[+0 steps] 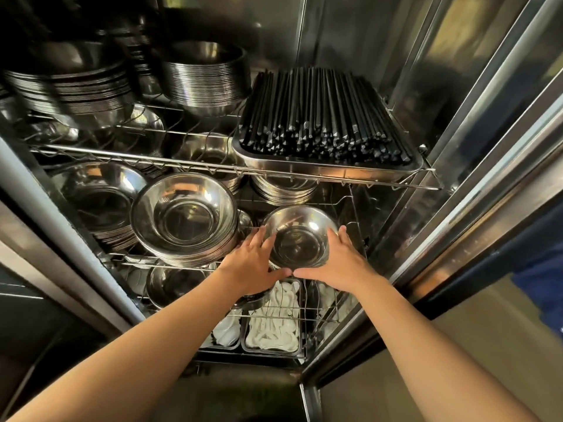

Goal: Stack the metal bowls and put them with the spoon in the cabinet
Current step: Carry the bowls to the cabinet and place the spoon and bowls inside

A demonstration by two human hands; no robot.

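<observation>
A small stack of shiny metal bowls point(300, 239) sits between my two hands at the right end of the middle wire shelf point(128, 260) of the steel cabinet. My left hand point(254, 263) grips its left side and my right hand point(338, 263) grips its right side, thumbs meeting under the near rim. Just to the left stands a taller stack of larger metal bowls point(184, 216). No spoon shows in the held bowls.
The upper wire shelf point(182, 159) carries a metal tray point(323, 170) of black chopsticks point(320, 114) and more bowl stacks point(204, 77). Below, trays of white spoons point(274, 324) lie on the bottom rack. The cabinet door frame point(457, 190) stands at the right.
</observation>
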